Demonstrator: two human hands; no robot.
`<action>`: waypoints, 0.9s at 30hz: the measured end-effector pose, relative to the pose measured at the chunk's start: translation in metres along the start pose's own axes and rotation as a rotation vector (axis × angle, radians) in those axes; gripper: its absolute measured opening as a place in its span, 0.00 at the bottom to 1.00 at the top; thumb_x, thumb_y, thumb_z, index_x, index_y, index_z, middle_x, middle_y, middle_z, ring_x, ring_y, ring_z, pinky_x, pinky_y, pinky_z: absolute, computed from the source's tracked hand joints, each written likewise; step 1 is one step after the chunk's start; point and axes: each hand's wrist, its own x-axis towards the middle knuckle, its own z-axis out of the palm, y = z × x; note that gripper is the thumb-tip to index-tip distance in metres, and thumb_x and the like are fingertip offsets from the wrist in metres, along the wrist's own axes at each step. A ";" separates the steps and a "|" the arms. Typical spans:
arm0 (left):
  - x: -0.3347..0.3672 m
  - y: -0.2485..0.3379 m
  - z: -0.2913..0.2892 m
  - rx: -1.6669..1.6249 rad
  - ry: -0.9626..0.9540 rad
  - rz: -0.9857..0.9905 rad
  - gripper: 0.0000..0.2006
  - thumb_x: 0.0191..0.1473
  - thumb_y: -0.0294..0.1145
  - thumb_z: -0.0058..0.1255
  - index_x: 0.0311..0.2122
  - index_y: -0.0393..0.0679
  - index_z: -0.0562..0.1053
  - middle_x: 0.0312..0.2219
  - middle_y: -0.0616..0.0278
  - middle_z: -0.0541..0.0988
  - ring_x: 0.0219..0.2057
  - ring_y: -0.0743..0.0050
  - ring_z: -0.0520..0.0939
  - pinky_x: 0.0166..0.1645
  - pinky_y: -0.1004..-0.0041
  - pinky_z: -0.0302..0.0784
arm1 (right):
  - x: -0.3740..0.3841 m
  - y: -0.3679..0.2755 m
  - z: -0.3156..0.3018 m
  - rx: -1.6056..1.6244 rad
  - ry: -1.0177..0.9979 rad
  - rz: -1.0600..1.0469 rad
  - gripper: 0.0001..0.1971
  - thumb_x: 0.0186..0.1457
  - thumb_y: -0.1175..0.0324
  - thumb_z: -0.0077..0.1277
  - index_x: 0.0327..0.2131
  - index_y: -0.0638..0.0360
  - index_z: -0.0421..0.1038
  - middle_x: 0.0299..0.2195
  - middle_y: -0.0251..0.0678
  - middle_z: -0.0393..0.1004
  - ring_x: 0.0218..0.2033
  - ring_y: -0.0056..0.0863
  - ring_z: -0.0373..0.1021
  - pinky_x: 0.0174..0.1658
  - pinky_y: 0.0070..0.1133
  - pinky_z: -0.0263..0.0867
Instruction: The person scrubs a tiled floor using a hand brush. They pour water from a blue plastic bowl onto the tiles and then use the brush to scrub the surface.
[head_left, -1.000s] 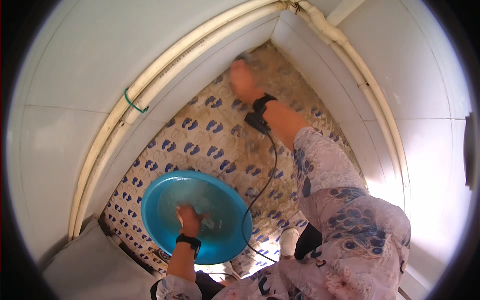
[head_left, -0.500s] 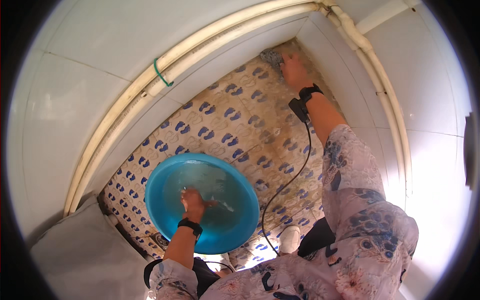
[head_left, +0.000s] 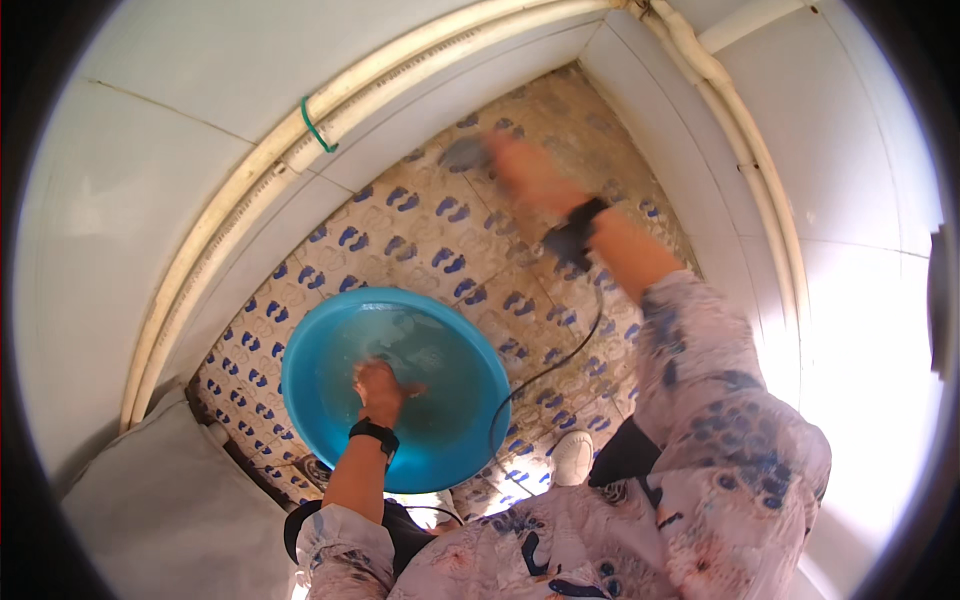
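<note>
My right hand [head_left: 525, 174] is stretched over the floor towards the far corner, blurred by motion. It is closed on a grey steel wool scourer [head_left: 463, 155], which is smeared too and sits at the floor surface. My left hand [head_left: 379, 390] is in the blue plastic basin [head_left: 300, 410], partly in the cloudy water [head_left: 430, 360]. Its thumb stretches out to the right, away from the other fingers, and I see nothing held in it. The fingertips are partly hidden by the water.
Patterned tiles with blue footprints cover the wet, brown-stained floor [head_left: 440, 215]. Cream pipes [head_left: 230, 190] run along the walls, one with a green tie [head_left: 318, 126]. A black cable [head_left: 560, 365] trails from my right wrist. A grey covered object [head_left: 170, 490] stands at left; my shoe [head_left: 573, 457] is near.
My right hand has swept left and nearer with the scourer, away from the far corner. My left hand stays in the basin. The whole view has shifted slightly.
</note>
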 end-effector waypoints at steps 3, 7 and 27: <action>-0.005 0.000 -0.007 -0.036 0.044 0.004 0.39 0.21 0.57 0.61 0.37 0.35 0.68 0.35 0.50 0.70 0.40 0.58 0.69 0.42 0.66 0.69 | -0.052 0.108 -0.073 0.019 -0.040 0.385 0.24 0.44 0.73 0.39 0.48 0.59 0.52 0.39 0.50 0.64 0.35 0.44 0.65 0.37 0.33 0.62; 0.004 -0.008 0.008 -0.126 0.060 0.069 0.40 0.19 0.53 0.64 0.37 0.32 0.67 0.35 0.50 0.69 0.41 0.57 0.69 0.42 0.66 0.69 | -0.075 0.104 -0.030 -0.279 0.117 0.398 0.25 0.44 0.71 0.40 0.49 0.56 0.51 0.36 0.51 0.64 0.36 0.46 0.63 0.36 0.35 0.62; 0.005 -0.007 0.000 -0.045 -0.036 0.030 0.39 0.21 0.57 0.61 0.37 0.34 0.69 0.36 0.50 0.70 0.39 0.59 0.71 0.38 0.68 0.71 | -0.067 -0.006 0.014 -0.017 -0.051 -0.041 0.16 0.43 0.77 0.40 0.39 0.56 0.60 0.40 0.47 0.56 0.43 0.48 0.53 0.45 0.36 0.53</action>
